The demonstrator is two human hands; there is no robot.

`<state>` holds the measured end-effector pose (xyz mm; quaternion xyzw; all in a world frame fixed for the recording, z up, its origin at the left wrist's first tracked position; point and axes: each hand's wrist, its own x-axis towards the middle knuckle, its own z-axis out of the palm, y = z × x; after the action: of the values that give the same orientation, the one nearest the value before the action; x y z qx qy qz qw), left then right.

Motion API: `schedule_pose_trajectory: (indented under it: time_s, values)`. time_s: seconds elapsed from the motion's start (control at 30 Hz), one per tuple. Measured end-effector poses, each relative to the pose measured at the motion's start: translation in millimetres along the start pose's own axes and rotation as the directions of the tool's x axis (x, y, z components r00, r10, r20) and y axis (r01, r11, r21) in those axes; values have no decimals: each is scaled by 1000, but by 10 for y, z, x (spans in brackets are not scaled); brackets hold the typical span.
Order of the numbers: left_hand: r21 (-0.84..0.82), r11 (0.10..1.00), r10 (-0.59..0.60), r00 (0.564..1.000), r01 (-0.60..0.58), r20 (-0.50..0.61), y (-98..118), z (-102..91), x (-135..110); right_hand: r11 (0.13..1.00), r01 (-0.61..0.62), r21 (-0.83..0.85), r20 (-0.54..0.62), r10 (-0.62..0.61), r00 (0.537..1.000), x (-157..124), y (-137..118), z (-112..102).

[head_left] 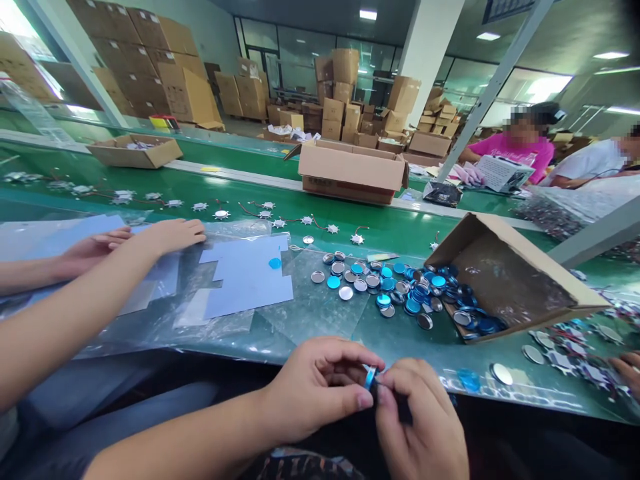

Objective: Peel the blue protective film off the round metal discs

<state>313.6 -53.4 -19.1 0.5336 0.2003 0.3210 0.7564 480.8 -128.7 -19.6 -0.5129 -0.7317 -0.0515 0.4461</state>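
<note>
Mostly hidden, blue disc between left hand and right hand

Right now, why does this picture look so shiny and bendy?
In the head view, white glare lies on the green conveyor belt, the plastic sheet shines under the ceiling lights, and the wide view makes the grey post lean and the belt curve.

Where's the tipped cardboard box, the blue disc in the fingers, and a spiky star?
Tipped cardboard box (500,273), head view, inside bottom.
Blue disc (370,378), head view, rim.
Spiky metal star (221,214), head view, centre.
</note>
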Motion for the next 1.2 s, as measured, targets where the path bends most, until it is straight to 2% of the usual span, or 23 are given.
schedule_pose_trajectory:
  time_s: [0.07,0.13,0.23,0.3,0.43,0.5,0.53,0.6,0.63,0.7,0.77,0.83,0.93,1.1,1.2]
  values:
    - [72,996,58,998,-58,-1,7,3,0,990,-96,107,78,88,993,31,-13,-21]
    - [167,980,103,994,-105,17,21,-4,1,972,-150,181,142,125,982,48,-24,-47]
    - [249,962,105,993,-114,45,39,-19,-2,943,-236,236,238,180,954,31,-23,-89]
    - [275,956,91,994,-103,55,54,-26,-7,916,-313,249,313,230,922,-6,-7,-112]
    - [398,899,154,982,-184,107,100,-31,-14,837,-467,286,448,314,837,-94,42,-132]
    - [400,905,120,989,-143,83,111,-24,-8,797,-503,334,492,308,814,-119,52,-131]
    - [337,937,70,996,-86,59,108,-19,-1,790,-499,357,495,293,818,-123,46,-130]
    - [83,995,-54,998,51,35,92,-8,24,825,-417,382,429,241,871,-114,13,-124]
    - [-77,991,-105,994,107,33,83,-4,40,860,-342,380,364,201,909,-103,-11,-120]
    - [-345,922,-184,983,175,6,75,-7,74,915,-197,352,211,128,969,-78,-61,-113]
    - [-488,853,-233,972,186,-37,89,-24,101,935,-110,337,101,80,992,-55,-89,-110]
    - [-539,820,-255,966,194,-39,115,-45,110,940,-85,332,36,77,996,-39,-79,-115]
    - [-524,823,-257,966,218,-1,141,-57,92,954,-96,285,-24,107,994,-31,-17,-143]
    - [-526,828,-232,973,195,-4,143,-13,58,940,-123,318,75,104,992,-33,17,-161]
    - [-513,839,-226,974,179,-30,137,19,62,962,-113,250,13,114,993,-16,-36,-109]
